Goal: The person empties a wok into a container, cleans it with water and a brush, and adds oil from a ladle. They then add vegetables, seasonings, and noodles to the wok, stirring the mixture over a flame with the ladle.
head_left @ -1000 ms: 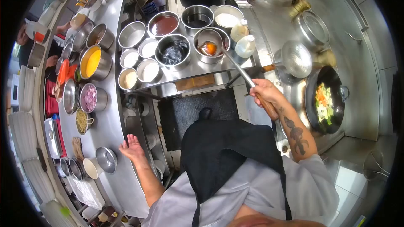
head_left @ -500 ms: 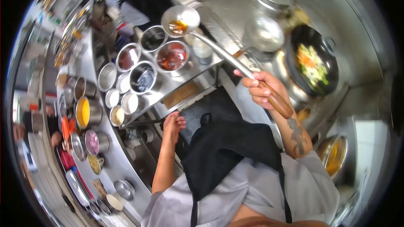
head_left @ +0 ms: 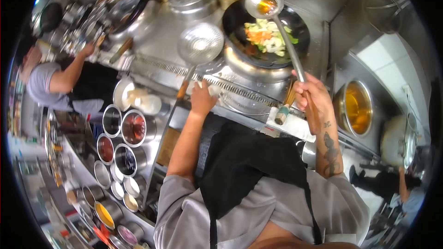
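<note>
My right hand (head_left: 318,96) is wrapped round the wooden handle of a long steel ladle (head_left: 265,2). A little amber-brown liquid lies in its bowl, which overlaps the far rim of a black wok (head_left: 297,26) in this view. Chopped pale, orange and green vegetables (head_left: 266,37) sit in the wok. My left hand (head_left: 203,99) is at the front edge of the stove, fingers apart and holding nothing. Just beside it lies a perforated skimmer (head_left: 201,42), its wooden handle pointing toward the counter edge.
Steel pots of dark and red sauces (head_left: 134,128) stand on the left counter, with smaller bowls nearer me. A pot of amber oil (head_left: 354,108) is at the right. A green-handled brush (head_left: 282,115) lies at the stove's front. A co-worker (head_left: 69,83) stands at the far left.
The view has swung right to the stove. The ladle has gone from over the sauce pots to over the wok. My left hand has moved forward to the stove edge.
</note>
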Demonstrator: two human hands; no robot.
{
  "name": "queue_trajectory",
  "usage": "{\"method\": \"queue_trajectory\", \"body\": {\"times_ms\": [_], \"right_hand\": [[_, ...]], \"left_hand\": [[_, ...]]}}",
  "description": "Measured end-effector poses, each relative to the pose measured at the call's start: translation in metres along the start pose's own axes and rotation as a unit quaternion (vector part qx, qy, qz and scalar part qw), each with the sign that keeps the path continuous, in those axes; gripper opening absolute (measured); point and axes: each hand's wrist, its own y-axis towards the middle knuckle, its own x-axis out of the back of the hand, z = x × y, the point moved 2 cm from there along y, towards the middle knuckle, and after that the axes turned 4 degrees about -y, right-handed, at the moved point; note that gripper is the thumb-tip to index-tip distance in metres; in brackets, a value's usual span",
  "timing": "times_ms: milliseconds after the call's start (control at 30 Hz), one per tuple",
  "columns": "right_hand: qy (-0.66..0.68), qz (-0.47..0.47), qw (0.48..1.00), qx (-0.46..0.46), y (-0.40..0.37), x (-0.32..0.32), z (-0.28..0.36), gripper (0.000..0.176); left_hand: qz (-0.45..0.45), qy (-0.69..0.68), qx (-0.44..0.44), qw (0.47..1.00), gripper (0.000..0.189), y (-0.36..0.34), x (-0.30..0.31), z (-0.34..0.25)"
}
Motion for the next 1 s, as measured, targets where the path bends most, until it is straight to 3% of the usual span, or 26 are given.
{"method": "queue_trajectory", "body": {"times_ms": [133,200,333,367,400,433,467,500,567,633,700,733,767,833,933,1000], "right_hand": [[-0.078,-0.126,0.988,0.045,0.023,0.042,-0.011,0.023],[-0.126,-0.171,0.976,0.033,0.032,0.055,-0.013,0.011],[-0.115,-0.196,0.973,0.046,0.039,0.063,-0.016,0.01],[-0.125,-0.209,0.969,0.048,0.04,0.062,-0.016,0.011],[-0.134,-0.222,0.965,0.048,0.039,0.061,-0.016,0.013],[-0.159,-0.234,0.958,0.052,0.04,0.062,-0.016,0.023],[-0.184,-0.244,0.951,0.055,0.042,0.062,-0.017,0.033],[-0.21,-0.253,0.943,0.058,0.044,0.063,-0.018,0.043],[-0.298,-0.292,0.906,0.066,0.053,0.067,-0.023,0.04],[-0.348,-0.312,0.883,0.053,0.071,0.072,-0.03,0.038],[-0.361,-0.316,0.877,0.017,0.099,0.075,-0.038,0.035],[-0.326,-0.306,0.894,0.017,0.12,0.08,-0.052,0.03],[-0.29,-0.295,0.91,0.017,0.138,0.081,-0.063,0.026],[-0.23,-0.25,0.94,-0.009,0.153,0.053,-0.07,0.017],[-0.204,-0.162,0.964,-0.058,0.136,0.034,-0.076,0.009],[-0.206,-0.101,0.971,-0.061,0.097,0.034,-0.07,0.014]], "left_hand": [[0.12,0.055,0.04,0.99,0.078,0.028,-0.042,0.029],[0.126,0.052,-0.01,0.991,0.075,0.03,-0.051,0.036],[0.131,-0.09,-0.074,0.984,0.063,0.037,-0.061,0.074],[0.173,-0.296,0.033,0.939,0.058,0.043,-0.062,0.079],[0.208,-0.482,0.142,0.839,0.053,0.047,-0.049,0.073],[0.233,-0.639,0.247,0.69,0.048,0.051,-0.034,0.064],[0.241,-0.715,0.222,0.617,0.04,0.056,-0.017,0.049],[0.247,-0.725,0.246,0.595,0.039,0.06,-0.011,0.037],[0.255,-0.741,0.293,0.548,0.038,0.074,-0.009,0.007],[0.298,-0.73,0.34,0.512,0.05,0.095,-0.017,-0.033],[0.368,-0.742,0.257,0.497,0.051,0.11,-0.049,-0.062],[0.39,-0.754,0.253,0.464,0.054,0.113,-0.06,-0.08],[0.361,-0.714,0.364,0.477,0.054,0.115,-0.057,-0.103],[0.326,-0.703,0.414,0.477,0.055,0.122,-0.072,-0.132],[0.304,-0.719,0.447,0.438,0.041,0.13,-0.078,-0.147],[0.291,-0.73,0.417,0.457,0.03,0.131,-0.098,-0.14]]}}
